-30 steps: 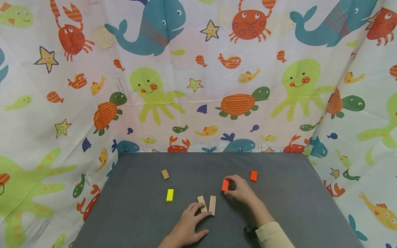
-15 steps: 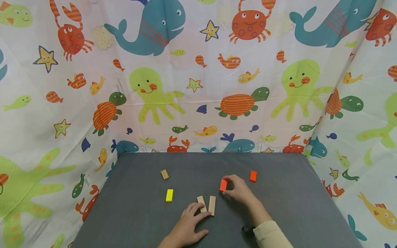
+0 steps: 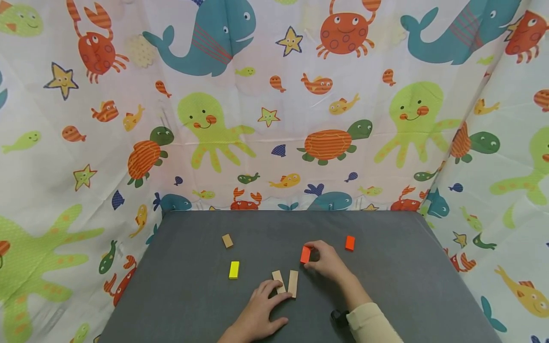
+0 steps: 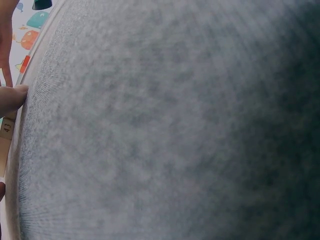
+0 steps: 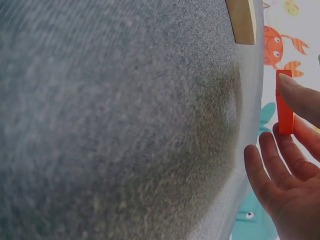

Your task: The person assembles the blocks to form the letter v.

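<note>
My right hand [image 3: 329, 261] pinches an orange-red block [image 3: 305, 255] between thumb and fingers. In the right wrist view that block [image 5: 285, 102] stands between the thumb and fingers, clear of the tabletop. Lower and left of it, my left hand [image 3: 261, 309] rests with fingers spread, its fingertips touching two plain wooden planks. The left plank [image 3: 278, 276] slants and is partly covered by a finger; the right plank [image 3: 293, 282] lies beside it, a narrow gap between them. Part of a wooden plank marked 43 [image 4: 7, 128] shows in the left wrist view.
A second orange-red block [image 3: 350, 243] lies right of my right hand. Over on the left are a yellow block [image 3: 234, 270] and a small wooden block [image 3: 228, 241]. The grey tabletop [image 3: 171, 295] ends at a sea-animal curtain [image 3: 266, 157].
My right hand has moved slightly left with the orange-red block, nearer the wooden planks. The left hand and the planks stay where they were.
</note>
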Available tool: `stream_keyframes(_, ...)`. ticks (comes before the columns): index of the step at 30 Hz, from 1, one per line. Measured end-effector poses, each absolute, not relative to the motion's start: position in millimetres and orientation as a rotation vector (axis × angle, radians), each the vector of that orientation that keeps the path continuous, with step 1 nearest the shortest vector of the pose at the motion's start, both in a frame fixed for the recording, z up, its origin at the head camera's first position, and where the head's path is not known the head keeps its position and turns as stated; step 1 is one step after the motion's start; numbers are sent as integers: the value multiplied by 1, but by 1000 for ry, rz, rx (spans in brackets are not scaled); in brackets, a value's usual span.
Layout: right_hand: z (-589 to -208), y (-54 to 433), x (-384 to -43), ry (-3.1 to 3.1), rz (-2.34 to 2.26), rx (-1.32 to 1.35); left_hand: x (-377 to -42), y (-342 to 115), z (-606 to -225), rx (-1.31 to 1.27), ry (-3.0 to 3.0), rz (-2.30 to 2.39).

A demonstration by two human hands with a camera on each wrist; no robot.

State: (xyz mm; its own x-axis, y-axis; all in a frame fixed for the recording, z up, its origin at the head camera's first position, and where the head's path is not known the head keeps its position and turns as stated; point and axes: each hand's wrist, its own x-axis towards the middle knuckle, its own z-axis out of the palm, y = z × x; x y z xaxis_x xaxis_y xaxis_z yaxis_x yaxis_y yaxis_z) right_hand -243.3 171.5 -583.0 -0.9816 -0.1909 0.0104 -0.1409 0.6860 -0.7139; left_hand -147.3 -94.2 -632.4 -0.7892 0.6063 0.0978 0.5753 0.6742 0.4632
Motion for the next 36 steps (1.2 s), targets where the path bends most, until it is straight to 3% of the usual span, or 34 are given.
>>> stream_keyframes(36,-591,147,-247,2766,-1135,-343,-148,-94,-631,958,2791,756)
